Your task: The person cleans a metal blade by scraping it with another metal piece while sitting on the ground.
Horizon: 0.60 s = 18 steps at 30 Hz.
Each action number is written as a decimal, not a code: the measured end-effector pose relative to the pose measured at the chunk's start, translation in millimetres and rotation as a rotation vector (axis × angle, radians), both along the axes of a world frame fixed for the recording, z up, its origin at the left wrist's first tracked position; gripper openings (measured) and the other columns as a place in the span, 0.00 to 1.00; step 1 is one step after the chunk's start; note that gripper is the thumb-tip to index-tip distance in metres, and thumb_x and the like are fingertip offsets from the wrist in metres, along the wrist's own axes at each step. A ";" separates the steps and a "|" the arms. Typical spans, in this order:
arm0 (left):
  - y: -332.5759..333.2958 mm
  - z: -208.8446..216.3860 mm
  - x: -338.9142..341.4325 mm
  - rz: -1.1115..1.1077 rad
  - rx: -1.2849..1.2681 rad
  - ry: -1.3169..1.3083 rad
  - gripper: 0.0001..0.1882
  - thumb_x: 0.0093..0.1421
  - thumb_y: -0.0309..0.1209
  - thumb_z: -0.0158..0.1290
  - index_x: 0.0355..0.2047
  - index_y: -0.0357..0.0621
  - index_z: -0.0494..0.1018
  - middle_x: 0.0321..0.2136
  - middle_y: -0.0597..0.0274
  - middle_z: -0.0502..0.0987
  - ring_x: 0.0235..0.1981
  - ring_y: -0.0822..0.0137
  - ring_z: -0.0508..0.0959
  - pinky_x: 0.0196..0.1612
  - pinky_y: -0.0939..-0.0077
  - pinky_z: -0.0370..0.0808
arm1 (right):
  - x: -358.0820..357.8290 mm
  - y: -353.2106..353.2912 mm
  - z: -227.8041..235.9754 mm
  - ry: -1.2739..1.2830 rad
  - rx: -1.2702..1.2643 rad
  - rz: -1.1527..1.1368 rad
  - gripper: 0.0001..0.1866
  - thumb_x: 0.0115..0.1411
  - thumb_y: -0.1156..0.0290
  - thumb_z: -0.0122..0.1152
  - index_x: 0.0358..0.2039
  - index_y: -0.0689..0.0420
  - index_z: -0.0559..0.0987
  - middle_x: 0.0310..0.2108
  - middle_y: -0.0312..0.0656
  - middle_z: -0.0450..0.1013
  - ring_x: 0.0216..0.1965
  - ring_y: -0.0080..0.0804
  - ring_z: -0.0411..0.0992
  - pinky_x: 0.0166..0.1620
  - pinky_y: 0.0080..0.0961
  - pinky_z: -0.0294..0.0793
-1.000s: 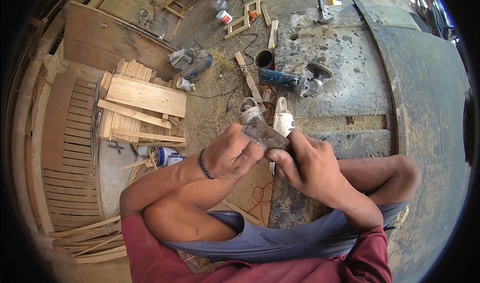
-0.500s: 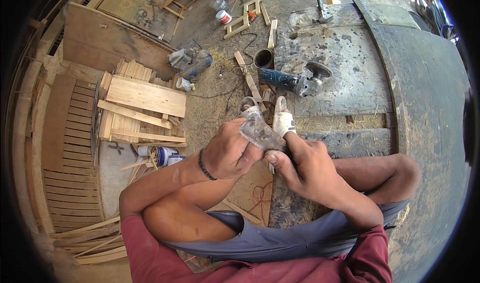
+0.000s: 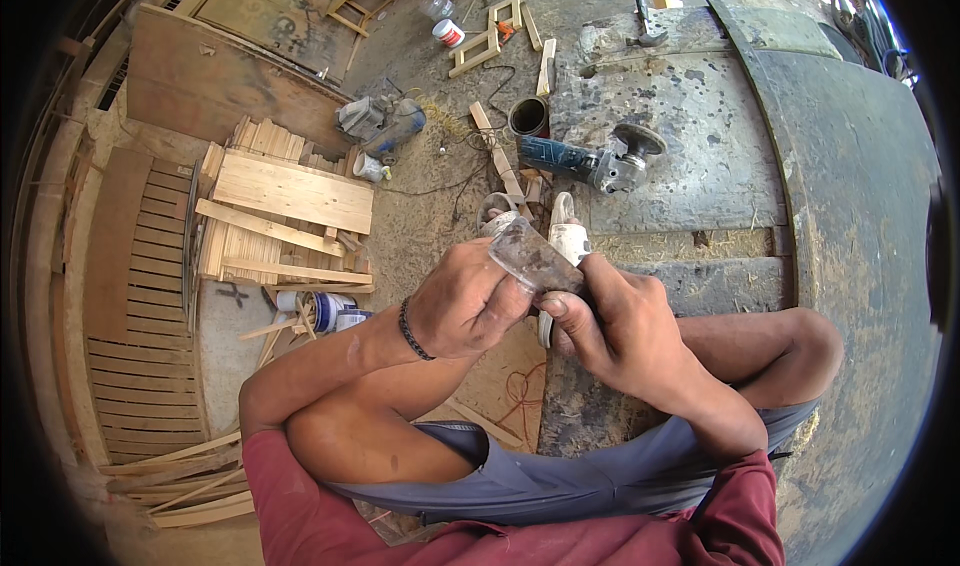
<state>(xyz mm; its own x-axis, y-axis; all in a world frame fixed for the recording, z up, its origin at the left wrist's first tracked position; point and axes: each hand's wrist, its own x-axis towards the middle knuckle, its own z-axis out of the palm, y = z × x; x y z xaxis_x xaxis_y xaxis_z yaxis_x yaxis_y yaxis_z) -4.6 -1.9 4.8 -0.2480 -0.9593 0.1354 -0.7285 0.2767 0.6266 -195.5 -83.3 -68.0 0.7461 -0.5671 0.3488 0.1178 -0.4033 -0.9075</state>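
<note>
Between my two hands is a thin grey sheet (image 3: pixel 540 260), smudged with dark stains and roughly rectangular; its exact kind I cannot make out. My left hand (image 3: pixel 465 301), with a dark braided band at the wrist, has its fingers curled against the sheet's left edge. At the other end, the thumb and forefinger of my right hand (image 3: pixel 625 326) pinch the right corner. Both hands are above my bent legs and sandalled feet (image 3: pixel 568 241). Just beyond them a blue angle grinder (image 3: pixel 565 159) lies on the stained bench, its disc facing right.
An open dark can (image 3: pixel 528 118) stands beside the grinder. Farther off lies a hammer (image 3: pixel 648 26). Stacked wood boards (image 3: pixel 290 191) and a blue-and-white bucket (image 3: pixel 330 313) are to the left, with another power tool (image 3: pixel 385 124) and its cord on the dusty floor.
The sheet looks flatter and has shifted slightly right, showing more of its stained face. My right hand has moved a little right and tilted; my left hand has hardly moved.
</note>
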 end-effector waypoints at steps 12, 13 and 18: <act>2.1 -6.5 1.5 0.006 -0.046 -0.003 0.13 0.69 0.32 0.45 0.41 0.35 0.76 0.36 0.48 0.80 0.37 0.44 0.79 0.42 0.54 0.74 | -0.5 2.5 6.7 0.003 0.005 0.008 0.22 0.67 0.61 0.60 0.48 0.68 0.71 0.19 0.53 0.72 0.23 0.56 0.76 0.24 0.42 0.74; 2.0 -6.7 1.6 0.007 -0.060 -0.011 0.13 0.69 0.32 0.45 0.41 0.35 0.76 0.36 0.48 0.80 0.37 0.44 0.79 0.42 0.54 0.74 | -0.2 2.3 6.8 0.004 0.011 0.015 0.22 0.67 0.61 0.60 0.48 0.68 0.71 0.18 0.53 0.72 0.23 0.56 0.76 0.24 0.42 0.74; 1.6 -8.5 1.1 0.023 -0.096 -0.020 0.12 0.67 0.31 0.46 0.40 0.35 0.76 0.35 0.47 0.80 0.36 0.44 0.78 0.42 0.54 0.74 | 0.4 2.2 8.1 0.007 0.029 0.030 0.21 0.68 0.61 0.59 0.48 0.68 0.71 0.18 0.52 0.72 0.23 0.57 0.76 0.25 0.43 0.73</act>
